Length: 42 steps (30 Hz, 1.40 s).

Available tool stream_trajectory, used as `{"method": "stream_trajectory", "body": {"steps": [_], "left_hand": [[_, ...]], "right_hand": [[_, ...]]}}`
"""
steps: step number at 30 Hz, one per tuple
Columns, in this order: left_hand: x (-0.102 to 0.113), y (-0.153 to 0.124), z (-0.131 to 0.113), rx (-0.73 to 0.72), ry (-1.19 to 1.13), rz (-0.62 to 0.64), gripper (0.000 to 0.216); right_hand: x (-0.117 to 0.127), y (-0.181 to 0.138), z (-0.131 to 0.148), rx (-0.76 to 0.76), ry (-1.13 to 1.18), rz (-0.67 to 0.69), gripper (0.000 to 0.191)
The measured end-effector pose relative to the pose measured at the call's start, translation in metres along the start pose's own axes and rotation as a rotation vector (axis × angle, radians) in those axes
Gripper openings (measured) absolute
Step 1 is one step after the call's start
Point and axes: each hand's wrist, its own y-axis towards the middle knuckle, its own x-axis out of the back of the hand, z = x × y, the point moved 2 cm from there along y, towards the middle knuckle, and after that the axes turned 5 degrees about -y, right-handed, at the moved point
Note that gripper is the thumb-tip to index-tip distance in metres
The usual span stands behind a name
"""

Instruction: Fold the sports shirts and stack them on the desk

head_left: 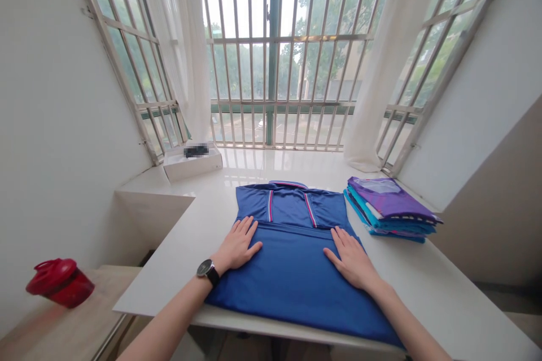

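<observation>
In the head view, a blue polo shirt (292,276) lay partly folded on the white table (444,287), its collar toward the window. The left hand (237,247), with a black wristwatch (208,271), lay flat and open on the shirt's left side, holding nothing. The right hand (351,260) lay flat on its right side, fingers spread. Right of the shirt was a stack of folded shirts (392,208), left behind it a white box (192,161), and far left a red bottle (59,282).
</observation>
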Motion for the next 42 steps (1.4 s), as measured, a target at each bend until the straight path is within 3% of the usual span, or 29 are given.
{"method": "stream_trajectory", "body": {"steps": [13, 21, 42], "left_hand": [[-0.005, -0.050, -0.012, -0.030, 0.010, -0.016, 0.069], [-0.001, -0.048, -0.014, -0.016, 0.020, 0.022, 0.072], [-0.006, -0.038, -0.004, -0.044, -0.007, -0.015, 0.066]], "right_hand": [[-0.002, -0.048, 0.010, 0.001, 0.054, -0.033, 0.082], [0.012, -0.051, 0.013, 0.006, 0.076, 0.011, 0.081], [-0.002, -0.038, 0.004, -0.022, 0.127, -0.033, 0.082]]}}
